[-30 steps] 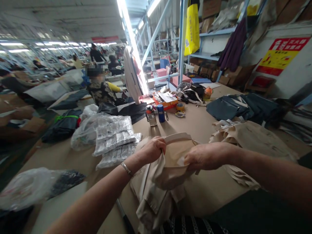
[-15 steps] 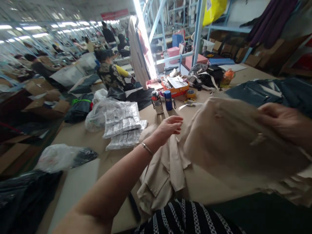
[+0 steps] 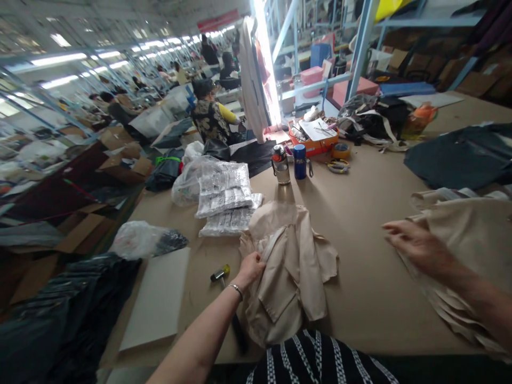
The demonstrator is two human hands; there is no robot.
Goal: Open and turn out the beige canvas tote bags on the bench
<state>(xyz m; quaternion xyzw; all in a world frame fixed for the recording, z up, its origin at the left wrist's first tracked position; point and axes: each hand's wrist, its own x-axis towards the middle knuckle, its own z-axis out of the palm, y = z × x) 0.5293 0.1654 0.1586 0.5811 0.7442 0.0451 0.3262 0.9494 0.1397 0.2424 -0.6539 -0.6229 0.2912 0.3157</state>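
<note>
A crumpled beige garment (image 3: 280,266) lies on the table in front of me. My left hand (image 3: 250,269), with a bracelet at the wrist, pinches the garment's left edge. Farther right, my right hand (image 3: 418,248) hovers beside a pile of beige garments (image 3: 472,229); its fingers are loosely stretched and nothing shows in them. A hammer with a yellow-tipped head (image 3: 220,273) lies just left of my left hand, its dark handle partly behind my wrist.
Clear plastic packs (image 3: 224,192) lie beyond the garment. A steel bottle (image 3: 280,165), a blue flask (image 3: 300,161), pliers (image 3: 338,166) and an orange tray (image 3: 316,145) stand farther back. A white board (image 3: 158,298) lies left. A co-worker (image 3: 210,114) sits beyond the table.
The beige piece my right hand held up is now down on the right-hand pile, and that hand has let go. My left hand has come down and back onto the crumpled garment. My view has turned left.
</note>
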